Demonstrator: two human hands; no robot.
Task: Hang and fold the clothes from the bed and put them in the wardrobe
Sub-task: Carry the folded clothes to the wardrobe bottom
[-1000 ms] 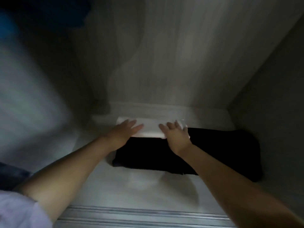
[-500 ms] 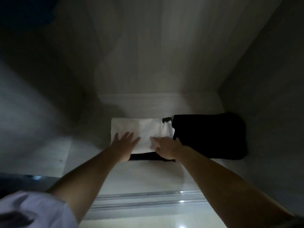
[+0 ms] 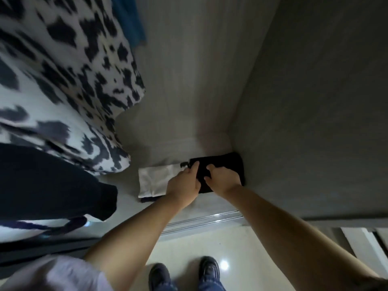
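Both of my hands are down at the back of the wardrobe floor (image 3: 210, 203), working at the black fold (image 3: 228, 166) that lies in the right rear corner, touching the side wall (image 3: 315, 122). My left hand (image 3: 184, 183) reaches in with the fingers curled against the fold's left edge, the forefinger stretched up along it, so it looks to be pinching that edge, though the dark cloth hides exactly how. My right hand (image 3: 223, 179) lies on top of the fold with the fingers bent over the cloth, gripping it near the middle. Just to the left, touching the black fold, lies the white fold (image 3: 153, 181), flat on the wardrobe floor, with a sliver of dark cloth (image 3: 148, 199) showing under its near edge; my left wrist crosses its right end. A small black loop or tab (image 3: 184, 164) sticks out at the far corner where the two folds meet. Hanging at the left are a black-and-white spotted garment (image 3: 63, 80) and a dark one (image 3: 52, 185) in front of it, with something teal (image 3: 130, 19) behind at the top. Nearer me runs the metal door track (image 3: 201, 221), then the glossy tiled floor (image 3: 189, 244), where my two dark shoes (image 3: 184, 274) stand. My white sleeve (image 3: 56, 274) shows at the lower left.
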